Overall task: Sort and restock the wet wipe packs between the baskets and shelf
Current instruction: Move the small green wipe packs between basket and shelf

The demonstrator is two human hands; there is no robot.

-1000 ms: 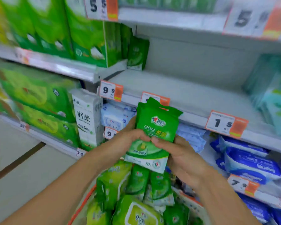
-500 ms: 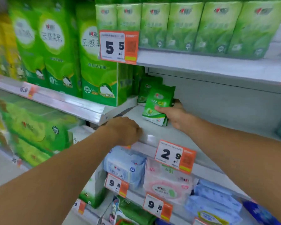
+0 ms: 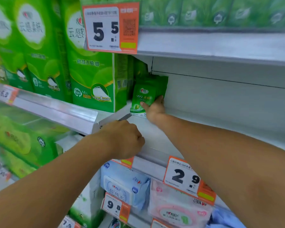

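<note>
The green wet wipe pack (image 3: 142,100) is a flat, soft foil pouch with a glossy printed face and a white strip along its bottom seam. It stands upright at the far left corner of the grey shelf (image 3: 212,112), its bottom edge on the shelf board, with more green pouches of the same kind (image 3: 161,84) standing right behind it against the back wall. The right hand (image 3: 155,109) grips the pack from its right side, thumb across the front face and fingers curled behind it.

The left hand (image 3: 123,139) rests on the front left edge of the same shelf, fingers curled under into a loose fist; what they touch below the lip cannot be seen.

Just left of the pack, tall blocky green tissue packs (image 3: 92,76) in shiny plastic wrap fill the neighbouring shelf and wall off that side. A white and orange price tag reading 5.5 (image 3: 110,27) hangs from the upper shelf edge. On the front rail below sits a 2.9 price tag (image 3: 186,178). Under it lie a pale blue wipe pack (image 3: 123,185) and a pink wipe pack (image 3: 176,209), both soft and pillowy.
</note>
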